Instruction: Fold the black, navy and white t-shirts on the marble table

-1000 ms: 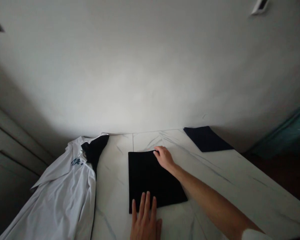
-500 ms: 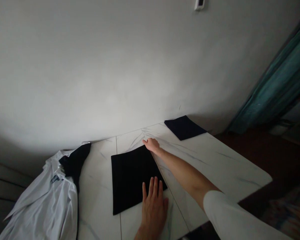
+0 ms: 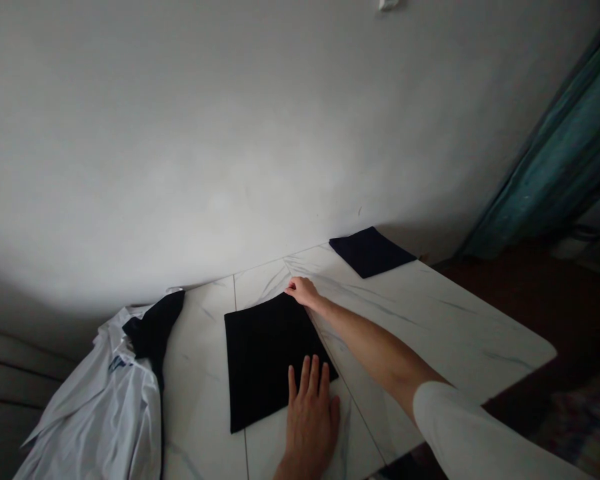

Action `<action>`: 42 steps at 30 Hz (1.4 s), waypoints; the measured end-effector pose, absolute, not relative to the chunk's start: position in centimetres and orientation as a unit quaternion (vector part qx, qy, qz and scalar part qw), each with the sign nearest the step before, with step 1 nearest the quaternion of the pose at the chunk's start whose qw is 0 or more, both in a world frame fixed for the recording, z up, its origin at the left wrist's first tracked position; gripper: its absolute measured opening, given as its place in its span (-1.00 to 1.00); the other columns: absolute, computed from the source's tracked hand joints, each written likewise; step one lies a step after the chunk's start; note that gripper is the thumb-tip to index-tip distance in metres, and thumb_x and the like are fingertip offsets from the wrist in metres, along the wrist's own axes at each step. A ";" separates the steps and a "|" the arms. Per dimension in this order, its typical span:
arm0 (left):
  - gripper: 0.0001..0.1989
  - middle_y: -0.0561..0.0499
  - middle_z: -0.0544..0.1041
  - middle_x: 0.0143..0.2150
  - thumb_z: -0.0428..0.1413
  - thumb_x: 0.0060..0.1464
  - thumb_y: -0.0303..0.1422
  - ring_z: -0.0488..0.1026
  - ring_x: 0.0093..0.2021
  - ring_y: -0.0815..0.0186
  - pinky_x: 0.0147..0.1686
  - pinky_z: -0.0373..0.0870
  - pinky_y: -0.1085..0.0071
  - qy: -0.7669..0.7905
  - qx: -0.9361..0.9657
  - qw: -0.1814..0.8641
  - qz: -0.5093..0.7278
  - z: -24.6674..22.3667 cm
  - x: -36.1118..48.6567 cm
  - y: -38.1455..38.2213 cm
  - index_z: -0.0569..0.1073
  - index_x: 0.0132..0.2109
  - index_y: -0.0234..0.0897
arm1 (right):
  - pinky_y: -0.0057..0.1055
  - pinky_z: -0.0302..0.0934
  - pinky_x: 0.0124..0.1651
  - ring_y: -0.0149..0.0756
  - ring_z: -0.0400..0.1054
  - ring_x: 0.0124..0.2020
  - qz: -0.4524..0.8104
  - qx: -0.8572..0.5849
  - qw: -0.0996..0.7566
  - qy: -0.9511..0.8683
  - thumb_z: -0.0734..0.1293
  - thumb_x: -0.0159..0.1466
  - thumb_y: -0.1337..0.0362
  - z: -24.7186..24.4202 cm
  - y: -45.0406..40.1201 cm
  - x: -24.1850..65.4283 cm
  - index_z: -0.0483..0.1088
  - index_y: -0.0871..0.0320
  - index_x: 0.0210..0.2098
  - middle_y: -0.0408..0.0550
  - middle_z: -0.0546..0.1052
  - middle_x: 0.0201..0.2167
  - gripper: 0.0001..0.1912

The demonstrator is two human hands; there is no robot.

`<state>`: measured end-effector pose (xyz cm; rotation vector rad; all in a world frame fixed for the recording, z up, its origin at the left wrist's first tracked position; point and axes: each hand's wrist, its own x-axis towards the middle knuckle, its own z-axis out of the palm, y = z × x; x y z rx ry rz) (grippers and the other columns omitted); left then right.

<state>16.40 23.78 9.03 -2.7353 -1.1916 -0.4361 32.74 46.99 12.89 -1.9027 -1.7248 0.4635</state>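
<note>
A folded black cloth (image 3: 270, 353) lies flat on the white marbled table; what garment it is, if any, I cannot tell. At its far right corner my right hand (image 3: 301, 292) is closed, thumb and fingers pinching the edge. My left hand (image 3: 311, 417) lies flat near the cloth's near right side, with fingertips on the fabric and the palm beyond its edge. Further right, close to the wall, lies a folded dark navy cloth (image 3: 371, 252), apart from both hands.
The marbled table (image 3: 460, 333) runs along a pale wall (image 3: 230, 133). White shiny clothing with black parts (image 3: 110, 407) drapes over the table's left end. A teal curtain (image 3: 545, 167) hangs at the right, above a dark floor.
My right hand has drawn its fingers together at the cloth's far corner. The left hand stays in place on the cloth. The view has shifted slightly.
</note>
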 end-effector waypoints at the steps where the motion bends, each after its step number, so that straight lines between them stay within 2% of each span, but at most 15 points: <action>1: -0.46 -0.10 0.26 0.41 -0.07 0.27 -0.32 0.20 0.39 0.02 0.26 0.30 -0.19 -0.399 -0.902 0.069 -0.150 9.1 16.4 23.7 0.23 0.37 -0.20 | -0.48 0.18 -0.24 -0.32 0.47 -0.23 0.170 -0.701 0.270 -0.638 0.42 0.26 0.16 12.8 47.0 32.7 0.54 0.07 -0.30 -0.12 0.64 -0.27 -0.88; 5: -0.45 -0.13 0.23 0.42 -0.07 0.29 -0.27 0.16 0.41 -0.01 0.25 0.26 -0.26 -0.419 -0.889 0.082 -0.164 9.2 16.4 23.6 0.19 0.39 -0.19 | -0.48 0.17 -0.24 -0.34 0.47 -0.27 0.162 -0.694 0.295 -0.637 0.41 0.28 0.20 12.4 47.1 32.8 0.52 0.08 -0.26 -0.13 0.63 -0.29 -0.90; 11: -0.43 -0.11 0.30 0.39 -0.06 0.29 -0.05 0.21 0.38 -0.03 0.28 0.21 -0.30 -0.421 -0.892 0.037 -0.159 8.6 16.5 23.4 0.24 0.37 -0.10 | -0.45 0.20 -0.21 -0.29 0.48 -0.28 0.152 -0.696 0.308 -0.630 0.43 0.27 0.23 12.0 47.6 32.4 0.50 0.11 -0.19 -0.07 0.63 -0.33 -0.86; 14: -0.44 -0.10 0.29 0.40 -0.06 0.30 -0.10 0.21 0.38 -0.02 0.27 0.22 -0.29 -0.418 -0.895 0.031 -0.152 8.8 16.4 23.5 0.22 0.37 -0.11 | -0.44 0.20 -0.19 -0.28 0.48 -0.26 0.149 -0.696 0.306 -0.632 0.40 0.30 0.23 12.5 47.5 32.4 0.49 0.12 -0.16 -0.05 0.63 -0.31 -0.85; 18: -0.52 -0.09 0.34 0.37 -0.08 0.32 -0.30 0.21 0.39 0.03 0.30 0.18 -0.26 -0.428 -0.894 -0.002 -0.137 11.8 15.6 26.7 0.26 0.35 -0.16 | -0.45 0.18 -0.19 -0.27 0.48 -0.23 0.143 -0.699 0.294 -0.636 0.34 0.33 0.25 13.4 44.0 33.9 0.47 0.13 -0.05 -0.03 0.63 -0.25 -0.78; 20: -0.56 -0.09 0.40 0.32 -0.05 0.32 -0.33 0.21 0.38 0.04 0.33 0.15 -0.19 -0.437 -0.890 -0.033 -0.127 14.0 15.2 30.1 0.33 0.30 -0.18 | -0.44 0.17 -0.21 -0.26 0.49 -0.24 0.150 -0.702 0.278 -0.639 0.31 0.35 0.24 13.3 40.2 34.9 0.50 0.13 -0.10 -0.03 0.63 -0.28 -0.81; 23: -0.60 -0.08 0.39 0.33 0.06 0.27 -0.26 0.16 0.40 0.02 0.36 0.12 -0.11 -0.410 -0.901 -0.088 -0.110 16.8 15.2 35.8 0.42 0.23 -0.14 | -0.44 0.15 -0.26 -0.25 0.50 -0.27 0.185 -0.710 0.257 -0.629 0.28 0.37 0.19 12.9 33.2 35.6 0.53 0.13 -0.27 -0.02 0.64 -0.33 -0.79; 27: -0.63 0.01 0.26 0.41 0.13 0.21 -0.33 -0.01 0.47 -0.01 0.36 -0.01 -0.22 -0.317 -0.937 -0.145 -0.020 17.4 16.5 41.2 0.47 0.15 0.03 | -0.43 0.16 -0.28 -0.25 0.51 -0.32 0.226 -0.737 0.240 -0.590 0.29 0.35 0.17 12.6 26.1 34.4 0.54 0.12 -0.29 -0.04 0.64 -0.36 -0.77; 30: -0.59 0.00 0.20 0.44 0.17 0.17 -0.34 -0.07 0.48 -0.06 0.32 -0.08 -0.36 -0.272 -0.948 -0.163 0.043 16.6 17.7 43.0 0.46 0.15 0.08 | -0.42 0.17 -0.27 -0.24 0.52 -0.32 0.230 -0.756 0.219 -0.572 0.30 0.34 0.14 12.8 23.9 33.2 0.54 0.11 -0.26 -0.04 0.65 -0.35 -0.78; 32: -0.59 -0.03 0.18 0.45 0.18 0.15 -0.34 -0.09 0.48 -0.08 0.29 -0.13 -0.42 -0.259 -0.949 -0.169 0.066 16.1 18.3 43.5 0.46 0.15 0.08 | -0.41 0.17 -0.26 -0.24 0.52 -0.30 0.223 -0.765 0.208 -0.567 0.32 0.34 0.14 12.9 23.5 32.6 0.54 0.10 -0.27 -0.04 0.65 -0.33 -0.79; 35: -0.68 -0.03 0.21 0.43 0.16 0.16 -0.35 -0.09 0.48 -0.09 0.27 -0.17 -0.46 -0.257 -0.948 -0.170 0.077 15.6 19.0 44.2 0.51 0.06 0.04 | -0.41 0.17 -0.26 -0.23 0.52 -0.27 0.220 -0.771 0.200 -0.563 0.30 0.34 0.16 12.9 23.4 32.3 0.54 0.09 -0.26 -0.05 0.65 -0.31 -0.80; 42: -0.86 0.02 0.33 0.36 0.12 0.20 -0.32 -0.02 0.46 -0.06 0.24 -0.11 -0.48 -0.243 -0.951 -0.165 0.097 15.3 20.8 45.5 0.55 -0.12 -0.06 | -0.39 0.18 -0.28 -0.16 0.54 -0.23 0.187 -0.791 0.125 -0.569 0.23 0.41 0.16 13.3 23.3 31.8 0.53 0.09 -0.26 0.02 0.65 -0.30 -0.73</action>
